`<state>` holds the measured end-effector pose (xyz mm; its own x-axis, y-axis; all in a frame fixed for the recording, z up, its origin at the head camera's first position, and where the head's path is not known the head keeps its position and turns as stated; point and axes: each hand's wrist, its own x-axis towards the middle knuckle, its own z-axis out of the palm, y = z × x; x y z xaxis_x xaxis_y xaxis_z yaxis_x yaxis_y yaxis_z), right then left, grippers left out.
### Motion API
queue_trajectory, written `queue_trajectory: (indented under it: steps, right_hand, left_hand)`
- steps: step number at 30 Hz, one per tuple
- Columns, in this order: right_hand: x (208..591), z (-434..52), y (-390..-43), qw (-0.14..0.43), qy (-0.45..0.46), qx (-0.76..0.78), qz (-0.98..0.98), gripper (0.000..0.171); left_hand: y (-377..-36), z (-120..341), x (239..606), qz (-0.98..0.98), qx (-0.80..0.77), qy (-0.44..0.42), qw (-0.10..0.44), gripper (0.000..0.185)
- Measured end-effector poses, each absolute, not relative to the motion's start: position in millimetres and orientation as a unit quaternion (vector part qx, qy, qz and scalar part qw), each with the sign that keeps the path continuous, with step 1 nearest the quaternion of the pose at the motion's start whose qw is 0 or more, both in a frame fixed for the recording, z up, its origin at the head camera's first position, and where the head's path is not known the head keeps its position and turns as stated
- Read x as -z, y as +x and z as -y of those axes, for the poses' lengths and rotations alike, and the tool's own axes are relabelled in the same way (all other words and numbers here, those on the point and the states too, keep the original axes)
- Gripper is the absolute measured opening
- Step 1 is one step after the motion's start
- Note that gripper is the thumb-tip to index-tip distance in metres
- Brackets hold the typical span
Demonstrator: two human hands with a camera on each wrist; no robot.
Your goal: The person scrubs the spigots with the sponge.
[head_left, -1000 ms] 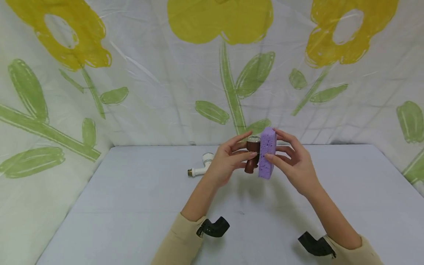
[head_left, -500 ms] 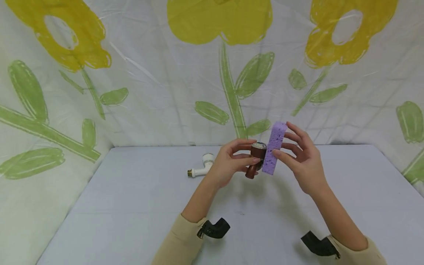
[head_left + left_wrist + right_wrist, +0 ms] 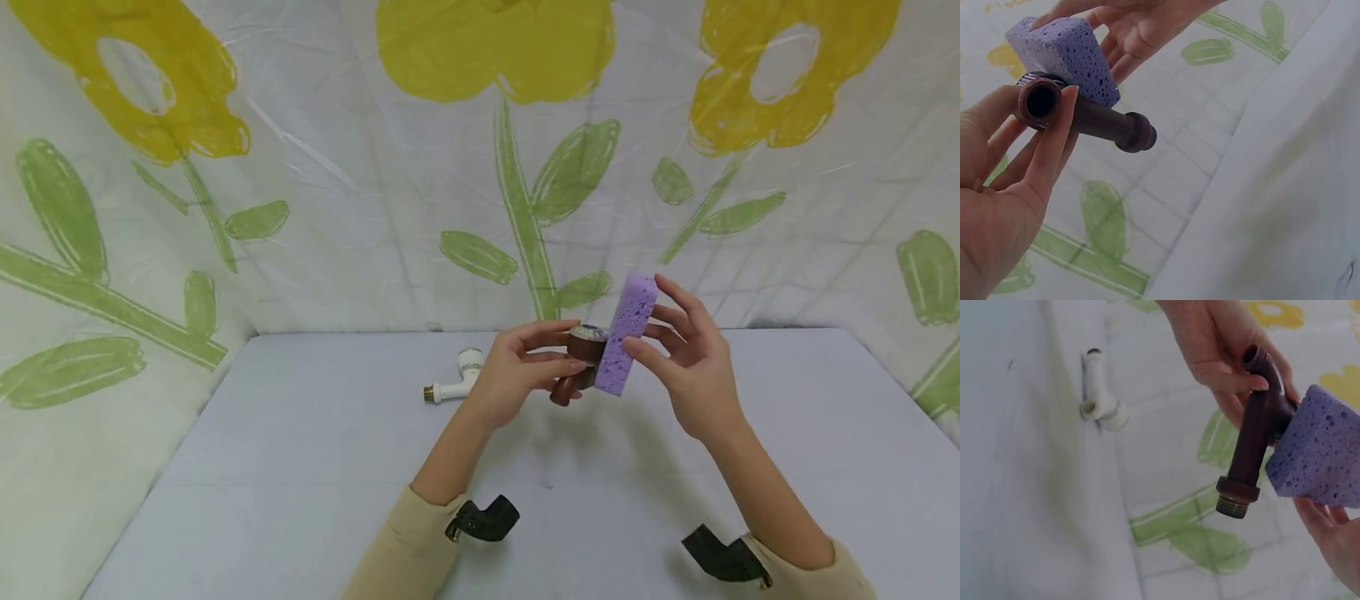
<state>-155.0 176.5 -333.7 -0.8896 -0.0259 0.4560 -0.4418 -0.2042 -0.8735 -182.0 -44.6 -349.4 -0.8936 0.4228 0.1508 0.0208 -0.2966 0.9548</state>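
Above the table my left hand (image 3: 510,375) grips a dark brown faucet (image 3: 1254,431) by its spout end, fingers and thumb around it. The faucet's round knob is silvery on top in the head view, and its threaded inlet points away from the hand in the right wrist view. My right hand (image 3: 693,367) pinches a purple porous sponge (image 3: 626,333) between thumb and fingers, holding it tilted. One broad face of the sponge lies right against the faucet's knob side. In the left wrist view, the sponge (image 3: 1066,56) covers part of the knob.
A white faucet (image 3: 453,383) with a brass threaded end lies on the white table (image 3: 300,467), behind and left of my left hand. At the table's far edge hangs a flower-printed sheet (image 3: 337,208). Black camera mounts (image 3: 487,518) sit at both cuffs.
My right hand and the sponge have shifted right and slightly up, with the sponge tilting more. The brown faucet has moved slightly right and down, its knob top tipping into view.
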Motion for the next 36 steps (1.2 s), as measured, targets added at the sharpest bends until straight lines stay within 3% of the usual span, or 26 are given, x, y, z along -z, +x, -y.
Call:
queue_trajectory:
  steps: [7,14,21,29,36]
  right_hand:
    - [335.5,-179.9,-158.3,0.151,0.172,-0.783,0.578,0.067]
    - [334.9,-178.0,-154.7,0.127,0.227,-0.794,0.549,0.064]
    - [336.0,-179.9,-157.2,0.130,0.197,-0.822,0.518,0.065]
    - [335.8,-176.9,-153.9,0.107,0.232,-0.832,0.492,0.066]
    - [337.3,-176.7,-156.1,0.114,0.211,-0.835,0.495,0.061]
  left_hand:
    - [-183.2,45.3,351.2,-0.570,-0.778,0.209,0.163,0.055]
    - [-183.9,47.1,350.5,-0.573,-0.781,0.200,0.148,0.054]
    - [-183.8,47.8,349.8,-0.566,-0.777,0.225,0.162,0.051]
    - [-182.7,47.5,348.3,-0.593,-0.769,0.198,0.137,0.055]
    - [-183.1,48.3,348.3,-0.605,-0.756,0.210,0.136,0.055]
